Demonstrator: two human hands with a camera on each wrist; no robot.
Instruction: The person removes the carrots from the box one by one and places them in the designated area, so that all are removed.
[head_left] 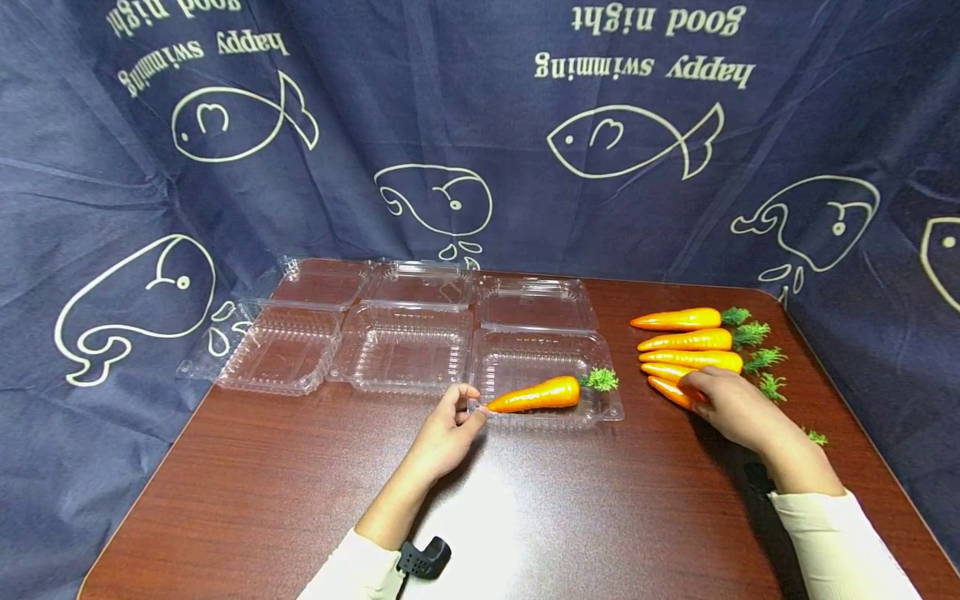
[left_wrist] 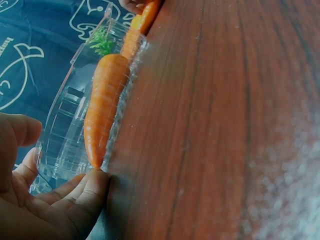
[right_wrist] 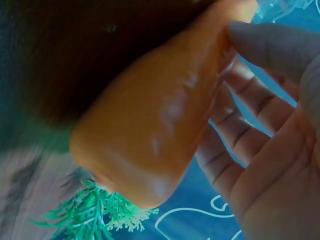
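Note:
My left hand (head_left: 442, 433) pinches the front left corner of a clear plastic clamshell container (head_left: 525, 346), whose lid lies folded back behind it. One orange carrot (head_left: 536, 395) with a green tuft lies along the container's front side, its tip beside my left thumb (left_wrist: 95, 187). At the right, my right hand (head_left: 738, 408) grips the nearest carrot (head_left: 670, 392) of a row; in the right wrist view thumb and fingers lie on both sides of that carrot (right_wrist: 145, 110). Much of it is hidden under the hand in the head view.
Several more carrots (head_left: 684, 342) lie stacked behind my right hand, tips to the left. Two other opened clear containers, a middle one (head_left: 405, 350) and a left one (head_left: 281, 350), stand alongside on the brown table (head_left: 300, 500). A blue printed cloth (head_left: 510, 217) hangs behind.

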